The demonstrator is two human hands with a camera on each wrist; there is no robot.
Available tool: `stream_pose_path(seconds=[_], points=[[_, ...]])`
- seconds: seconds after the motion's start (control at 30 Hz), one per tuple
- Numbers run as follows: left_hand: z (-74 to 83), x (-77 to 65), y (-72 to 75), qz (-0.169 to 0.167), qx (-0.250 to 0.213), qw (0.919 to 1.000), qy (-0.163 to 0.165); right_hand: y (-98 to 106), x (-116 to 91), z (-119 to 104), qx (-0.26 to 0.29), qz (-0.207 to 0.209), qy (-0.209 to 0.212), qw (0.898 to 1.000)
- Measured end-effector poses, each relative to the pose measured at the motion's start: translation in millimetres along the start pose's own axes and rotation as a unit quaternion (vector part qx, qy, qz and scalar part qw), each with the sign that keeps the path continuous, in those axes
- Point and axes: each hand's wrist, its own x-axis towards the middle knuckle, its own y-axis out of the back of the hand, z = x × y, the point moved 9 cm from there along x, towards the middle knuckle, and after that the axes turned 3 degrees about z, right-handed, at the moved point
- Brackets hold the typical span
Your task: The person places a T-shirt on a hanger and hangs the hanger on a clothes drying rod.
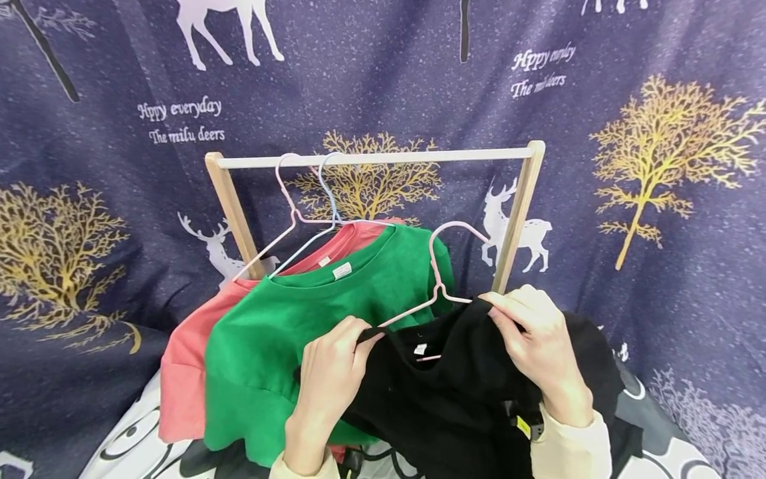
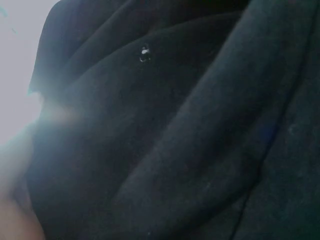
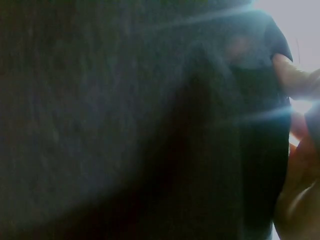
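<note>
In the head view a black shirt (image 1: pixel 443 406) hangs on a pink hanger (image 1: pixel 435 266), in front of the clothes rack. My left hand (image 1: pixel 335 372) pinches the left side of its neckline, close to the hanger's arm. On the other side my right hand (image 1: pixel 538 332) pinches the shirt's right shoulder by the neckline. The hanger's hook stands upright, below the rack's bar and apart from it. Black cloth (image 2: pixel 150 125) fills most of the left wrist view, and dark cloth (image 3: pixel 125 110) most of the right wrist view.
A wooden rack with a white bar (image 1: pixel 383 158) stands behind. From it hang a green shirt (image 1: pixel 257 339) on a blue hanger (image 1: pixel 326 189) and a coral shirt (image 1: pixel 182 392) on a pink hanger (image 1: pixel 287 193). A patterned dark curtain (image 1: pixel 383 86) covers the background.
</note>
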Motion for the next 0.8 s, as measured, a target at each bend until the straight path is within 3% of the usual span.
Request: stream_pose_path(seconds=[0.4,0.8], points=[[-15.9,-0.1,12.1,0.006,0.010,0.9996,0.024,10,-2,7,-0.069,0.005,-0.004,0.998],[-28.3,0.3,37.1,0.039,0.034,0.9981,0.031,14,0,9,-0.065,0.023,-0.009,0.998]])
